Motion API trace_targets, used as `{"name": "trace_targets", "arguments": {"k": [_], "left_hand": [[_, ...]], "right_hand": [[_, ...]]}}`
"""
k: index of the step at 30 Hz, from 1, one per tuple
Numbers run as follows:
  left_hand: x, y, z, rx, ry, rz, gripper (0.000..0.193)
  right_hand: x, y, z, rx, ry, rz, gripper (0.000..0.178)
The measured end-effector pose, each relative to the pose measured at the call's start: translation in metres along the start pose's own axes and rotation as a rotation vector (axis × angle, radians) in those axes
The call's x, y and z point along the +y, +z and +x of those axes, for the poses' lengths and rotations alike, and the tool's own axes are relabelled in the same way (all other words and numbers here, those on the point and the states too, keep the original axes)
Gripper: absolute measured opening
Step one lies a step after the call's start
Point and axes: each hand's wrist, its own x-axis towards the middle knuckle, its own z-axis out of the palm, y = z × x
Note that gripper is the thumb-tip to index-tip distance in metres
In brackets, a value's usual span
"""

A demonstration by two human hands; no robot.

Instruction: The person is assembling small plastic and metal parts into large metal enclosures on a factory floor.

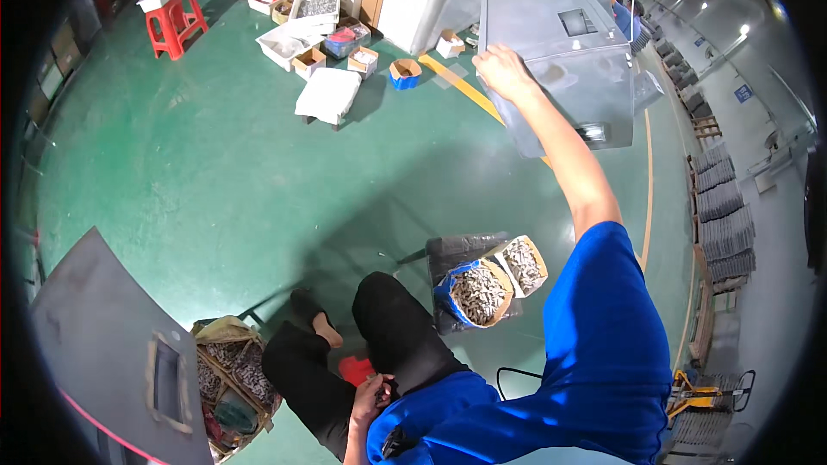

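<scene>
Right hand (504, 71), one o'clock: grasping edge of grey casing (573, 69). Left hand (373, 396), six o'clock: beside red item (354, 369), grip unclear.

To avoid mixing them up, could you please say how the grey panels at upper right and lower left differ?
The right hand touches the large grey upper-right panel; neither hand touches the large grey lower-left panel. The lower-left panel's opening has a brownish border; the upper-right panel's shows none. Both have rectangular openings.

Ahead, the glossy green floor (258, 164) leaves passage; the flat grey panel (103, 319) blocks left, the boxy grey casing (530, 26) right.
</scene>
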Motion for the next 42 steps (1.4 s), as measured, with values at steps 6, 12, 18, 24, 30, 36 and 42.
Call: {"name": "trace_targets", "arguments": {"k": [6, 12, 18, 24, 30, 36, 42], "left_hand": [[-0.006, 0.001, -0.01, -0.042, 0.075, 0.072, 0.031], [-0.013, 0.004, -0.021, -0.05, 0.143, 0.213, 0.032], [-0.021, 0.003, -0.032, -0.042, 0.27, 0.18, 0.031], [-0.026, -0.002, -0.026, -0.072, 0.221, 0.189, 0.027], [-0.023, 0.004, -0.022, -0.082, 0.194, 0.285, 0.025], [-0.019, 0.005, -0.021, -0.026, 0.219, 0.284, 0.026], [-0.019, 0.003, -0.016, -0.037, 0.217, 0.267, 0.026]], "right_hand": [[-0.012, -0.038, -0.05, -0.071, 0.141, 0.192, 0.036], [-0.018, -0.053, -0.117, -0.036, 0.147, 0.151, 0.053], [-0.08, -0.083, -0.204, -0.055, 0.273, 0.444, 0.048], [-0.166, -0.058, -0.336, -0.547, 0.549, 0.715, 0.02], [-0.207, -0.012, -0.416, -0.449, 0.893, 0.786, 0.012], [-0.205, -0.001, -0.417, -0.492, 0.86, 0.833, 0.023], [-0.204, 0.007, -0.428, -0.387, 0.857, 0.996, 0.017]]}}
